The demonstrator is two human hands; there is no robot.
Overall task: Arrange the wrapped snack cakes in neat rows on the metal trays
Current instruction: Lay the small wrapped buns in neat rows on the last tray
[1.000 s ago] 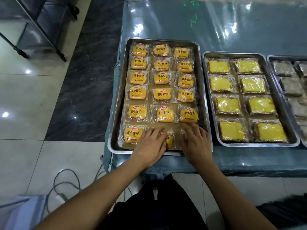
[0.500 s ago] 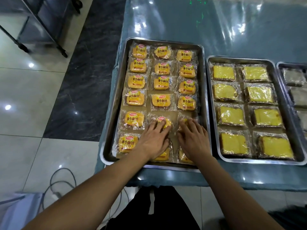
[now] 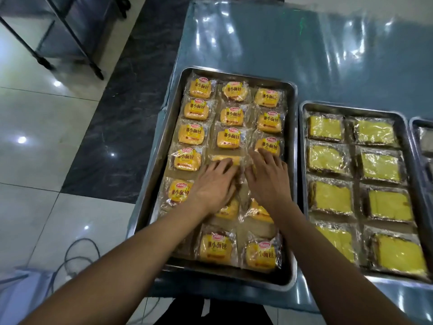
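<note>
Teal plastic-covered table [image 3: 304,55] carries the trays. Left tray [image 3: 291,137], long axis running away from the person, holds wrapped cakes [image 3: 199,87] in 3 columns; labels face up, printed text upright toward the viewer, reads "小面包" w/ a small red logo above, too small to read. Right tray [image 3: 407,141] sits just beside it, w/ yellow slab cakes [image 3: 324,124] in 2 columns, no legible labels. Third tray [image 3: 421,123] at far right edge, mostly cut off. Left hand [image 3: 213,186] lies flat, fingers spread, on a mid-column cake [image 3: 226,159] in the 4th row. Right hand [image 3: 267,179] also flat w/ fingers spread, tips touching the right-column cake [image 3: 268,145] of the 3rd row.
</note>
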